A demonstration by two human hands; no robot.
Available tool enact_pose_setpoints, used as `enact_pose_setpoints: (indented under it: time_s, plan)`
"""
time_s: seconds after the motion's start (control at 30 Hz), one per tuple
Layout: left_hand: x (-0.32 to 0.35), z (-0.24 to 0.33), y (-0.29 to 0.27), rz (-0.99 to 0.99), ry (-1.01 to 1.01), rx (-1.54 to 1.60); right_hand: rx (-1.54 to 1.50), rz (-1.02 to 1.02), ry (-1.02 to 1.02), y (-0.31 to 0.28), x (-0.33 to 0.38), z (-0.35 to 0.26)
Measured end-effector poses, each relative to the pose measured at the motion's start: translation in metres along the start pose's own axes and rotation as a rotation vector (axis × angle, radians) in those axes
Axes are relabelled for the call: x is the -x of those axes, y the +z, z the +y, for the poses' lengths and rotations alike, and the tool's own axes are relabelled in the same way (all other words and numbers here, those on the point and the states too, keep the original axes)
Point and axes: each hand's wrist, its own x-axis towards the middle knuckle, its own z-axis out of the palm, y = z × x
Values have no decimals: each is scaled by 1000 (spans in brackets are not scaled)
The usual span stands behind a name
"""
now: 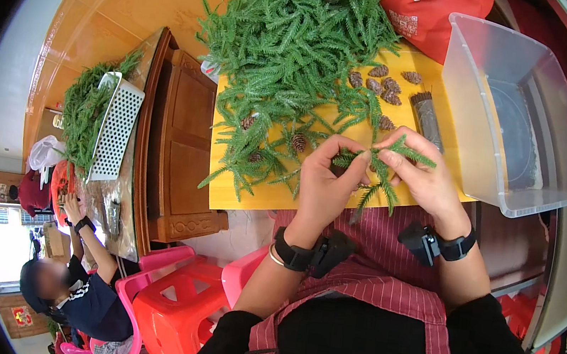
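Observation:
Above the near edge of the yellow table (227,198), I hold a green pine sprig (385,190) that looks artificial. My left hand (326,179) pinches it between thumb and fingertips. From the other side my right hand (429,182) has its thumb and fingers closed on the same sprig, close to the left fingertips. Whatever lies right between the fingertips is too small to make out. Beyond my hands is a large heap of pine sprigs (294,42). Several brown pine cones (391,85) lie to its right, beside a bundle of thin dark wires (425,120).
A clear plastic bin (478,142) stands at the right, with a red bag (427,13) behind it. To the left are a wooden cabinet (184,142), a white basket (118,130) with greenery, and red stools (172,313). A co-worker (91,302) sits at far left.

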Motion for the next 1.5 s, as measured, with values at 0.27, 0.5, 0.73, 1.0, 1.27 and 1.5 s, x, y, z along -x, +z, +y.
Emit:
enact_pose_setpoints:
  time_s: [0.27, 0.5, 0.73, 1.0, 1.27, 1.5]
  plan:
    - [-4, -4, -8, 28, 167, -205, -261, 38, 36, 20, 7, -6]
    - [-5, 19, -8, 3, 20, 43, -249, 30, -85, 22, 5, -9]
    - [-7, 12, -15, -5, 136, -154, -139, 18, -17, 19, 4, -14]
    - [-5, 14, -18, -86, 83, -34, -317, -79, 105, 21, 2, -9]
    - [-3, 15, -17, -58, 26, 117, -145, 22, 8, 25, 2, -9]
    - [0, 19, -15, -32, 53, 102, -144, 100, -15, 32, 5, -12]
